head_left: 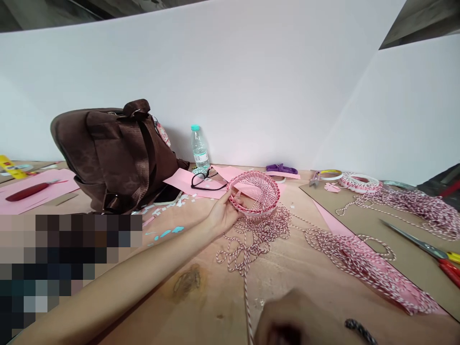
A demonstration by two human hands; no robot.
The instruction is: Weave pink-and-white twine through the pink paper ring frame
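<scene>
My left hand (225,212) grips the near-left side of a round hoop (256,214) wrapped in pink-and-white cord, holding it tilted above the table. Behind and below the hoop lies a loose tangle of red-and-white twisted cord (264,235). One strand of it runs straight down to the bottom edge of the view, beside my right hand (293,318). That hand is blurred and close to the camera, with its fingers curled in, and it appears closed on the strand. Its fingertips are partly out of sight.
A brown backpack (118,158), a bottle (200,148) and black glasses (208,187) stand left of the hoop. To the right lie another bundle of cord (373,270), scissors (427,247) and a wrapped ring (360,182). Pink paper (179,179) is behind. A white panel (269,86) closes the back.
</scene>
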